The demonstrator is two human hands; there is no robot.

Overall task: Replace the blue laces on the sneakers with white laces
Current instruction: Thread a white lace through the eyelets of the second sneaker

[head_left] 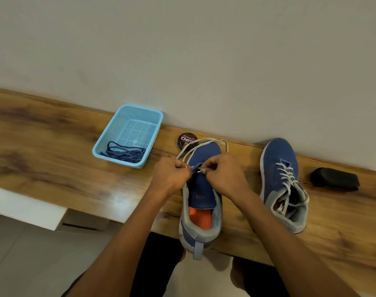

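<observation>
A blue sneaker (pixel 201 202) with an orange insole stands on the wooden bench in front of me, its heel over the front edge. A white lace (pixel 206 141) loops around its toe. My left hand (pixel 172 175) pinches one end of the lace at the left eyelets. My right hand (pixel 223 171) pinches the other end at the right eyelets. A second blue sneaker (pixel 281 181) to the right carries white laces. The blue laces (pixel 125 154) lie in a light blue basket (pixel 110 133) at the left.
A round shoe polish tin (pixel 186 141) sits just beyond the near sneaker's toe, by the wall. A black shoe brush (pixel 334 179) lies at the far right. The wooden bench (pixel 54 151) runs along a plain wall, with floor below its front edge.
</observation>
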